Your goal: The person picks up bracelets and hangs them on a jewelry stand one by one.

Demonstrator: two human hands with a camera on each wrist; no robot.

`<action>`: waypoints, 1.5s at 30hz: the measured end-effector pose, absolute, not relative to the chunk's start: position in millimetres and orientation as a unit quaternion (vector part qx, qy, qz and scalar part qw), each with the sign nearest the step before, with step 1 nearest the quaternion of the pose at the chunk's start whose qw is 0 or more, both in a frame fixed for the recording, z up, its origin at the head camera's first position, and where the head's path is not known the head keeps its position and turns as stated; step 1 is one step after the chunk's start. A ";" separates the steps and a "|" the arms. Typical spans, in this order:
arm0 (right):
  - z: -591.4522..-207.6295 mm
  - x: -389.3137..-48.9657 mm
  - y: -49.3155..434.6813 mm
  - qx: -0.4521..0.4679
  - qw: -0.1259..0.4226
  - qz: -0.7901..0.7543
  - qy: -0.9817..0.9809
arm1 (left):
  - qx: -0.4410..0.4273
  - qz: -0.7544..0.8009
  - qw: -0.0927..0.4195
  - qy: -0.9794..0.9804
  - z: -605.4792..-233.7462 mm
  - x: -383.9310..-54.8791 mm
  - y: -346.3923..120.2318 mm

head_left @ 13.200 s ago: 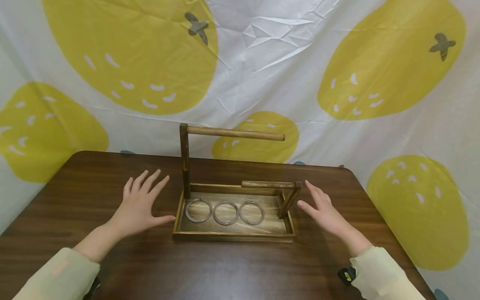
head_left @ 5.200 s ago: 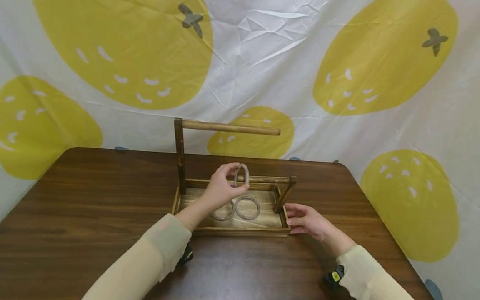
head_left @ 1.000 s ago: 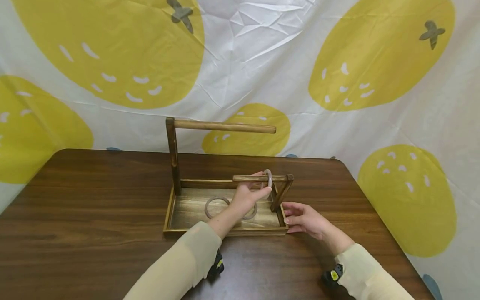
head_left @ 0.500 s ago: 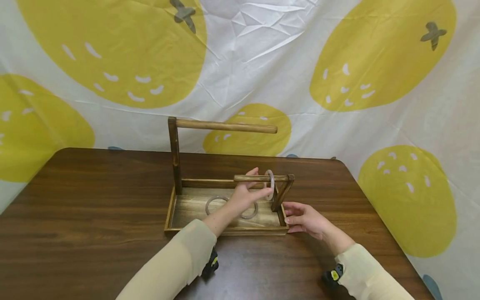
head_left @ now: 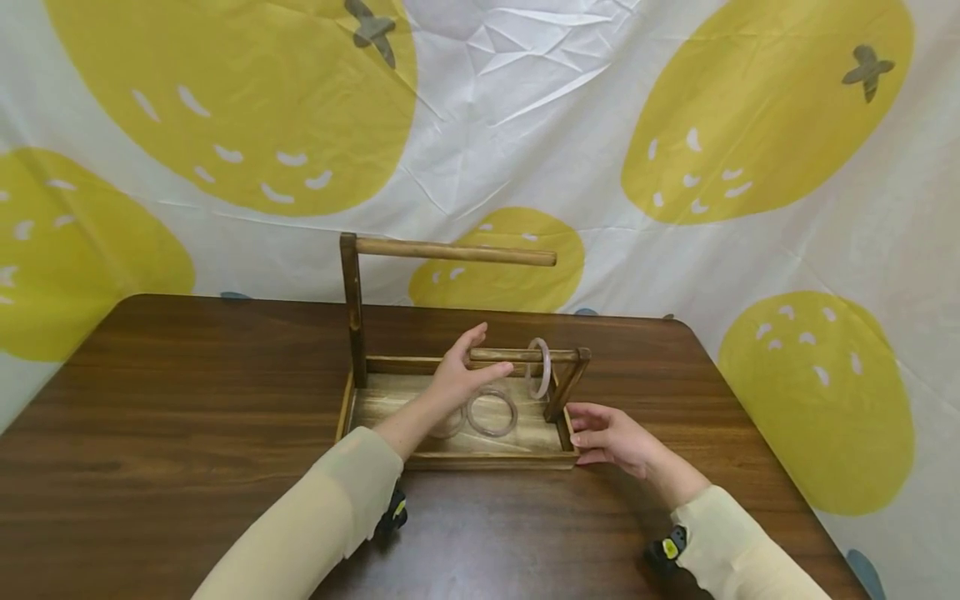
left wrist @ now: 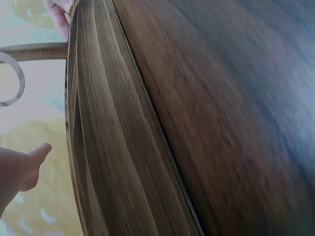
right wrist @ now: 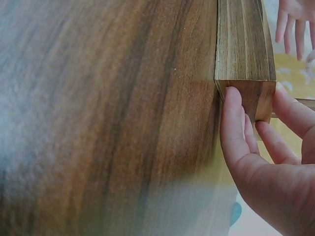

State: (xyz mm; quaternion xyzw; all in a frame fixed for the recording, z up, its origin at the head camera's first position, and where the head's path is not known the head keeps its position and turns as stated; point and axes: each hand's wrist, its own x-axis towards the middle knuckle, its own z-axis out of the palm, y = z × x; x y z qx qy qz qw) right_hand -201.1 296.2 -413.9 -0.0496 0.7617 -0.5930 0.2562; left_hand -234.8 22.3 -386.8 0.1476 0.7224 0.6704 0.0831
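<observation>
A translucent grey-purple bangle (head_left: pixel 546 373) hangs on the lower bar (head_left: pixel 502 355) of a wooden stand, close to its right post. My left hand (head_left: pixel 453 377) is apart from that bangle, its thumb and fingers spread around the bar's free left end and holding nothing. Two more bangles lie flat in the stand's tray (head_left: pixel 495 460); one bangle (head_left: pixel 514 414) shows whole, the other (head_left: pixel 452 435) is partly hidden by my left forearm. With thumb on the rim and fingers against the outer face, my right hand (head_left: pixel 615 443) grips the tray's right end.
A longer upper bar (head_left: pixel 457 251) juts rightward from the tall left post (head_left: pixel 351 308), above and behind the lower one. The stand rests on a dark wooden table (head_left: pixel 187 400). Behind it hangs a white cloth (head_left: pixel 480 150) with yellow fruit prints.
My left hand has let go of the bangle and drawn left along the lower bar, leaving the bangle hanging there. Earlier, all three bangles lay in the tray. The right hand keeps its place.
</observation>
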 end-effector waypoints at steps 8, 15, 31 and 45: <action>-413.7 -203.3 296.2 -0.051 0.256 -0.592 0.763 | 0.140 0.658 0.094 0.734 -385.5 -237.2 7.9; -412.8 -202.9 296.4 -0.050 0.254 -0.593 0.763 | 0.158 0.617 0.127 0.761 -383.8 -235.2 -3.5; -412.3 -200.1 298.2 -0.053 0.261 -0.585 0.766 | 0.237 0.425 0.121 0.865 -395.3 -227.9 -23.6; -413.2 -199.4 296.7 -0.050 0.255 -0.589 0.766 | 0.244 0.302 0.127 0.913 -408.4 -224.0 -34.5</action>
